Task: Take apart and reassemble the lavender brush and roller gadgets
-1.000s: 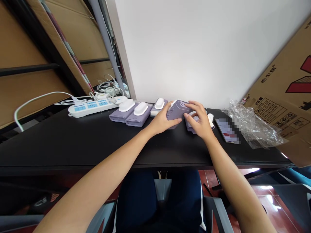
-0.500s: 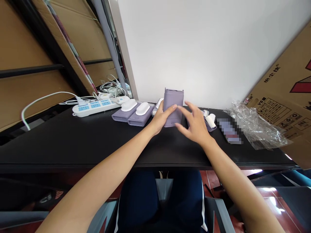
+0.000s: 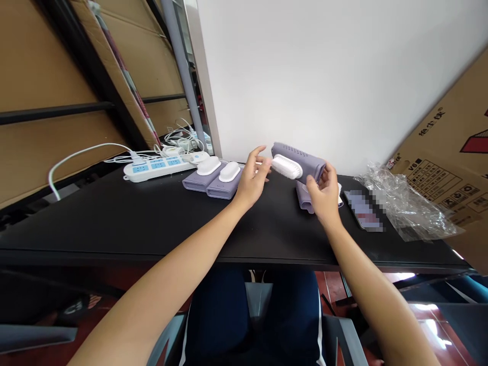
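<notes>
My right hand [image 3: 325, 192] grips one end of a purple case [image 3: 305, 158], tilted above the table, with a white oval brush [image 3: 287, 166] on its near face. Close to the brush's left end is my left hand [image 3: 253, 178], fingers apart; whether a fingertip touches the brush is unclear. Two more purple cases [image 3: 223, 189] with white oval pieces [image 3: 229, 172] on top lie side by side to the left. Beneath the held case, another purple item [image 3: 305, 197] rests on the table, partly hidden by my right hand.
On the black table [image 3: 152, 223] are a white power strip [image 3: 160, 165] with cables at the left, and a phone [image 3: 363, 210] and crumpled clear plastic [image 3: 412, 203] at the right. A cardboard box [image 3: 450, 168] leans beyond; a white wall stands behind.
The held case has turned from upright to sideways and moved right, showing its brush. My right hand has taken hold of it, while my left hand has let go. The view has shifted slightly.
</notes>
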Tool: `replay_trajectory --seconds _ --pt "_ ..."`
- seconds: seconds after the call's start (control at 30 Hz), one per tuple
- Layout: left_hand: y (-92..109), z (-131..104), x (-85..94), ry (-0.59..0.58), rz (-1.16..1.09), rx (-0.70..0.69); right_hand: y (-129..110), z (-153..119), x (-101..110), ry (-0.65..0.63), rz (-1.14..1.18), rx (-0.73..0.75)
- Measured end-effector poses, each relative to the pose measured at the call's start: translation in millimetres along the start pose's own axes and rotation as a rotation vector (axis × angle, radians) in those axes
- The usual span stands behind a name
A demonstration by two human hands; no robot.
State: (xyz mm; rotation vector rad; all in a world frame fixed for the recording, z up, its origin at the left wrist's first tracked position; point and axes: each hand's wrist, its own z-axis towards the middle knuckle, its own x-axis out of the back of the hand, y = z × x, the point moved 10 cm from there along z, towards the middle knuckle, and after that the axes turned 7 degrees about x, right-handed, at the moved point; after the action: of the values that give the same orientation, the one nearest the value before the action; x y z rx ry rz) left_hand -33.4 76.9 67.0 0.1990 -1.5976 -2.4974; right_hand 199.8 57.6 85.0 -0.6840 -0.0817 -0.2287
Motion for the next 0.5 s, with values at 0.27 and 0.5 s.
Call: replay_trajectory --seconds 0.27,0.5 --pt "-14.8 8.5 1.5 -0.027 -0.139 0.168 32.7 -5.0 -16.1 -0.049 0.440 -0.396" --pt "-19.9 5.7 1.6 0.047 -0.124 0.100 32.8 -8.5 -24.1 -0.186 0.294 -0.400"
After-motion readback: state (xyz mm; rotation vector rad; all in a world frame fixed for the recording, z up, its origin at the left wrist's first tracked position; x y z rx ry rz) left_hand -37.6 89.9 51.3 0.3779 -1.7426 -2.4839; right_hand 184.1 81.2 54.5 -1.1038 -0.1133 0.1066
